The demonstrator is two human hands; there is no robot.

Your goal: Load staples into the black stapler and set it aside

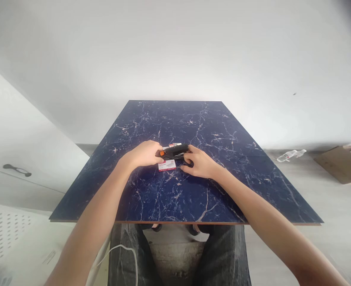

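Note:
A black stapler (175, 151) with an orange part at its left end is held between my two hands above the middle of the table. My left hand (147, 153) is closed on the orange end, its fingertips partly hidden. At the opposite end, the curled fingers of my right hand (199, 162) grip the black body. Just below the stapler in the view lies a small white and red box (167, 165), probably of staples, partly covered by the stapler and my left fingers. Another white and red piece (175, 144) shows behind the stapler.
The blue marbled table (175, 198) stands close to a white wall (175, 51). On the floor to the right are a clear plastic bottle (291, 155) and a cardboard box (342, 163). A white cable (128, 249) hangs near my leg, and a white cabinet (29, 135) stands left.

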